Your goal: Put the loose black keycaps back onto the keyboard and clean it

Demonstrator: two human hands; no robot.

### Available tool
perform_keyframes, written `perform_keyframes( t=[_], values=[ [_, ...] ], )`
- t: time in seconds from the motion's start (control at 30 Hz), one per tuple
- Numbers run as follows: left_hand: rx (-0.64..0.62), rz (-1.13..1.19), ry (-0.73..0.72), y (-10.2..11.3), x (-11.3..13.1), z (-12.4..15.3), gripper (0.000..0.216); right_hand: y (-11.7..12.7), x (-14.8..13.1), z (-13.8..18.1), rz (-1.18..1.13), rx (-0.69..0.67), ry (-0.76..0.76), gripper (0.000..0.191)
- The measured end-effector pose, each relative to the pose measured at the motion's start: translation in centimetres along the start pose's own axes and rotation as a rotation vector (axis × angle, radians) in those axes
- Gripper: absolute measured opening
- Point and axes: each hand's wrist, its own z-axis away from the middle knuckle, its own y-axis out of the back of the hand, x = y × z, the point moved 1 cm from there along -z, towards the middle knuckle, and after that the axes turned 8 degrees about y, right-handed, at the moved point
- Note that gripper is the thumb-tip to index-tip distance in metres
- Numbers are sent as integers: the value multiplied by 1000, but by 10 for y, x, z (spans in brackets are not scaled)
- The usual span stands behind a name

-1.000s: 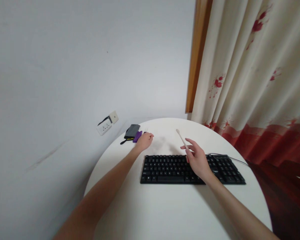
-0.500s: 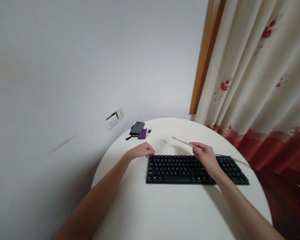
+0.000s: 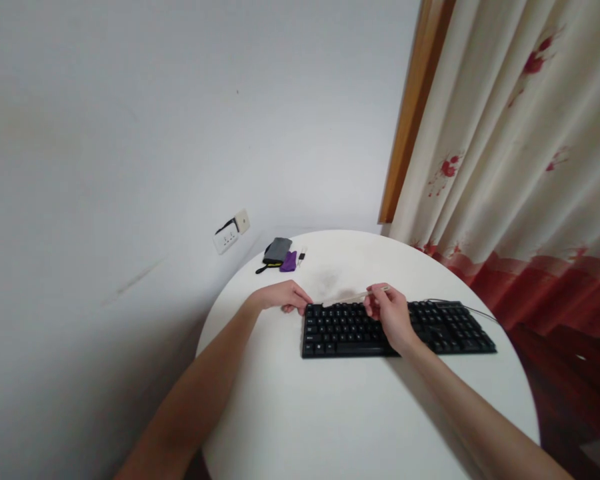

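Note:
A black keyboard [image 3: 453, 330] lies flat on the white round table, its cable running off to the right. My left hand [image 3: 287, 297] is closed at the keyboard's upper left corner, gripping its edge. Pinched in my right hand [image 3: 390, 313] is a thin, pale toothbrush [image 3: 347, 299], held over the middle of the keyboard. The brush head points left and is at the top row of keys near the left corner. My right hand and forearm hide some keys.
Behind my left hand lie a grey pouch [image 3: 278, 249], a purple cloth [image 3: 289, 261] and a small black-and-white item [image 3: 302, 255]. Grey smudges mark the table [image 3: 370, 257] beyond the keyboard. A wall socket [image 3: 226, 237] and a curtain [image 3: 480, 167] are close by.
My right hand has moved left and the toothbrush has swung down from above the table to the keyboard's upper left keys. My left hand stays at the corner. The view has shifted slightly.

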Motion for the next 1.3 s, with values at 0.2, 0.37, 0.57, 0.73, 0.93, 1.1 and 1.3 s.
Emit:
perform_keyframes(
  t=[0.2, 0.37, 0.57, 0.73, 0.93, 1.1, 1.3],
  values=[
    [41, 49, 20, -3, -4, -8, 31, -38, 11, 4, -7, -69, -48, 20],
    [45, 38, 31, -2, -4, -6, 30, -47, 21, 5, 19, -96, -76, 20],
    [31, 37, 51, 0, -9, -10, 30, -41, 26, 6, 55, -83, -105, 21],
    [30, 29, 47, 0, -7, -8, 28, -31, 23, 4, 101, -51, -121, 18],
    [29, 0, 58, 0, -3, -4, 27, -18, 16, 1, 120, -12, -133, 16],
    [37, -16, 64, 2, -6, -7, 27, -24, 14, -1, 18, -51, -126, 15],
    [43, -31, 79, 3, -7, -10, 34, -40, 19, -1, -13, -99, -199, 14]
  ],
)
